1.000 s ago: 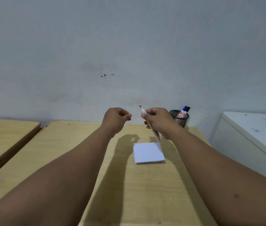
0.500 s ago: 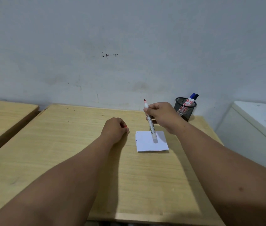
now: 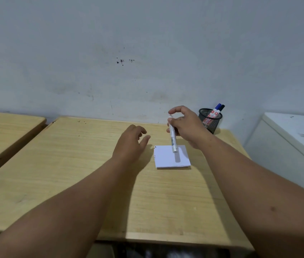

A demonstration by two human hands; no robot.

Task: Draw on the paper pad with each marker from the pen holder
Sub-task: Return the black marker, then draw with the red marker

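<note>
The writing tip of the white-barrelled marker (image 3: 172, 137) is hidden behind the curled fingers of the right hand (image 3: 186, 125), so its colour cannot be told, and the print on the barrel is too blurred to read. The marker stands nearly upright, its blunt lower end hanging just above the small square white paper pad (image 3: 172, 156) and casting a shadow on the sheet. The right hand grips the upper barrel, thumb and forefinger arched over the top. The left hand (image 3: 131, 144) hovers just left of the pad, palm down, fingers loosely spread and holding nothing; whether it touches the wood cannot be told. Both bare forearms reach in from the bottom edge.

The pad lies flat on a pale wooden desk (image 3: 73, 174). Behind and right of the pad, near the wall, stands a black wire-mesh pen holder (image 3: 210, 121) with two capped markers leaning in it, one blue-capped (image 3: 216, 108) and one black-capped (image 3: 221, 107). A second wooden desk (image 3: 4, 131) sits well left of the pad, a white cabinet (image 3: 292, 138) to its right, and a scuffed grey wall (image 3: 147, 53) behind.
</note>
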